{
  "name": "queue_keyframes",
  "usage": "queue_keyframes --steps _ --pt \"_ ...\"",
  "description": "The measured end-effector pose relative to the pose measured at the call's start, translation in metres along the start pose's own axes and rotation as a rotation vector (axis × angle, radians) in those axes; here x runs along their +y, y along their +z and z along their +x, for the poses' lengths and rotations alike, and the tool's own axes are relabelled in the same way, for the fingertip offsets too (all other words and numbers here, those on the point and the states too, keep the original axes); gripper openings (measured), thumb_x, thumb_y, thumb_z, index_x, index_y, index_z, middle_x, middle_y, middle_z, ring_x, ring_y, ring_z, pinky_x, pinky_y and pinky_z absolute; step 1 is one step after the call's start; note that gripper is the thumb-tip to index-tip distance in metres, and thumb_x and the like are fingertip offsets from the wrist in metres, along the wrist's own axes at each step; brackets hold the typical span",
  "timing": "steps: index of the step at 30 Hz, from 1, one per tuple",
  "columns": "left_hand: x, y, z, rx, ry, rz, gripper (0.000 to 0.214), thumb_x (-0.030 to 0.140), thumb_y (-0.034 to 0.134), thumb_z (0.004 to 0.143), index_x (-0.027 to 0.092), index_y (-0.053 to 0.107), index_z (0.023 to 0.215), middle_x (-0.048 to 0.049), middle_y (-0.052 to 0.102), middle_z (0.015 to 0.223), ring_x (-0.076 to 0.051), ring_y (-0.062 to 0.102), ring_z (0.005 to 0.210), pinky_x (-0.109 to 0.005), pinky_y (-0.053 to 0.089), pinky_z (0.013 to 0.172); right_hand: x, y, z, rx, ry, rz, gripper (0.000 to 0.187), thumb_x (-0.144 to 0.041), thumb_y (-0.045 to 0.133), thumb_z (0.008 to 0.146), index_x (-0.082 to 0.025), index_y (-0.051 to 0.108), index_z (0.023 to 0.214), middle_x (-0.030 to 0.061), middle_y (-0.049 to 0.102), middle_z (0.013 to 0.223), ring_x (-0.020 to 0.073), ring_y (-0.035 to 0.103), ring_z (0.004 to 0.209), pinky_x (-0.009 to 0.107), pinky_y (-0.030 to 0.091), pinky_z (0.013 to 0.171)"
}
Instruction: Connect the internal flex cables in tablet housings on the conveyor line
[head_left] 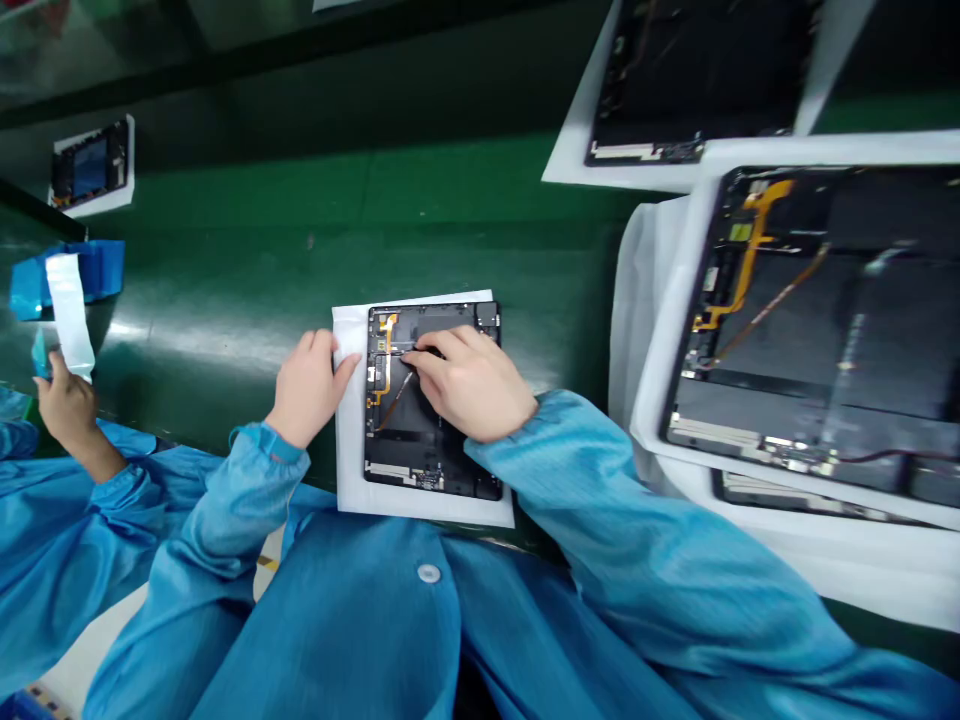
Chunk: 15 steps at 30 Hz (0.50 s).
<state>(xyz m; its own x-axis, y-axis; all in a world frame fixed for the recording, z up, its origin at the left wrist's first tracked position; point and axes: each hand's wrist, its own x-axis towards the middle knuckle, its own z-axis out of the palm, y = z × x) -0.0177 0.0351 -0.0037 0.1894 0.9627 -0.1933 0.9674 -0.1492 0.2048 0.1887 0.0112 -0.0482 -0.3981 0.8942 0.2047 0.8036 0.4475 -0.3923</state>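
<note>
An opened tablet [442, 465] lies in front of me, its black interior facing up, with an orange flex cable [388, 365] along its left side. Beneath it is a white foam sheet [350, 450]. My right hand [472, 385] reaches over the tablet, thumb and forefinger pinched near the upper inside parts; whatever is between the fingertips is too small to make out. At the sheet's left edge is my left hand [306, 388], fingers bent and thumb stretched apart toward the tablet, with nothing visible in it.
To the right, larger-looking opened tablets [795, 330] lie stacked between white foam sheets [645, 330]. Another opened tablet [90, 165] sits far left on the green table [247, 270]. A co-worker's hand [71, 405] is at the left beside a white strip [70, 310] and blue pieces [101, 270].
</note>
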Motion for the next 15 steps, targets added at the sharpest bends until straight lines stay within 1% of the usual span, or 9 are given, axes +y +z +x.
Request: queue_keyframes --steps 1,3,4,6,8,9,12,14,15 --pt "0.002 0.002 -0.014 -0.043 -0.088 0.091 0.037 0.048 0.045 0.099 0.013 0.057 0.104 -0.0135 0.064 0.101 -0.026 0.064 0.091 -0.034 0.048 0.076 0.0 -0.002 -0.009 0.046 0.055 0.049 0.027 -0.017 0.053 0.091 -0.019 0.073 0.109 0.0126 0.067 0.115 0.0292 0.054 0.105 0.045 0.045 0.086" --pt "0.009 0.008 -0.036 -0.154 -0.16 0.218 0.049 0.055 0.036 0.1 0.011 0.057 0.104 -0.0164 0.065 0.098 -0.03 0.066 0.089 -0.034 0.048 0.07 0.0 -0.007 -0.029 0.138 0.22 0.13 0.03 -0.025 0.059 0.088 -0.019 0.07 0.115 0.0144 0.064 0.123 0.032 0.055 0.112 0.051 0.046 0.095" --pt "0.014 0.012 -0.044 -0.202 -0.156 0.248 0.05 0.055 0.033 0.1 0.011 0.057 0.105 -0.0173 0.065 0.098 -0.03 0.067 0.088 -0.033 0.047 0.068 0.0 -0.009 -0.041 0.172 0.327 0.16 0.032 -0.029 0.061 0.087 -0.018 0.069 0.116 0.0157 0.064 0.124 0.0331 0.056 0.113 0.054 0.047 0.096" --pt "0.022 0.02 -0.053 -0.262 -0.098 0.251 0.045 0.046 0.029 0.103 0.011 0.057 0.105 -0.0174 0.065 0.099 -0.029 0.068 0.087 -0.031 0.046 0.066 0.0 -0.012 -0.066 0.197 0.557 0.264 0.04 -0.038 0.065 0.083 -0.018 0.068 0.117 0.0163 0.066 0.121 0.0328 0.062 0.107 0.055 0.052 0.092" --pt "0.028 0.028 -0.054 -0.284 -0.028 0.218 0.038 0.033 0.026 0.104 0.013 0.058 0.104 -0.0159 0.066 0.099 -0.027 0.07 0.087 -0.03 0.046 0.064 0.001 -0.012 -0.087 0.174 0.748 0.497 0.045 -0.045 0.069 0.079 -0.019 0.067 0.117 0.0135 0.07 0.111 0.0284 0.069 0.092 0.05 0.059 0.083" --pt "0.029 0.03 -0.053 -0.283 -0.007 0.197 0.036 0.029 0.025 0.103 0.014 0.058 0.104 -0.015 0.067 0.098 -0.026 0.07 0.087 -0.029 0.046 0.064 0.0 -0.011 -0.094 0.17 0.808 0.622 0.047 -0.047 0.069 0.078 -0.02 0.067 0.116 0.0124 0.071 0.109 0.0269 0.07 0.089 0.047 0.061 0.082" --pt "0.023 0.031 -0.049 -0.253 -0.028 0.155 0.034 0.027 0.027 0.103 0.017 0.058 0.101 -0.0122 0.069 0.097 -0.025 0.071 0.083 -0.03 0.045 0.062 -0.006 -0.002 -0.103 0.192 0.867 0.83 0.047 -0.047 0.07 0.077 -0.02 0.068 0.115 0.0115 0.073 0.108 0.0255 0.072 0.093 0.046 0.062 0.089" --pt "0.009 0.025 -0.046 -0.213 -0.091 0.174 0.033 0.029 0.028 0.103 0.018 0.058 0.099 -0.0112 0.07 0.096 -0.024 0.071 0.081 -0.029 0.045 0.062 -0.017 0.01 -0.093 0.21 0.847 0.897 0.046 -0.042 0.07 0.077 -0.02 0.068 0.117 0.0116 0.072 0.109 0.025 0.072 0.096 0.044 0.062 0.09" --pt "-0.003 0.019 -0.044 -0.186 -0.129 0.199 0.032 0.029 0.028 0.103 0.018 0.058 0.098 -0.011 0.07 0.095 -0.023 0.071 0.081 -0.029 0.044 0.062 -0.025 0.018 -0.083 0.213 0.82 0.94 0.045 -0.038 0.068 0.077 -0.02 0.067 0.118 0.0115 0.072 0.11 0.0244 0.072 0.097 0.043 0.062 0.09"
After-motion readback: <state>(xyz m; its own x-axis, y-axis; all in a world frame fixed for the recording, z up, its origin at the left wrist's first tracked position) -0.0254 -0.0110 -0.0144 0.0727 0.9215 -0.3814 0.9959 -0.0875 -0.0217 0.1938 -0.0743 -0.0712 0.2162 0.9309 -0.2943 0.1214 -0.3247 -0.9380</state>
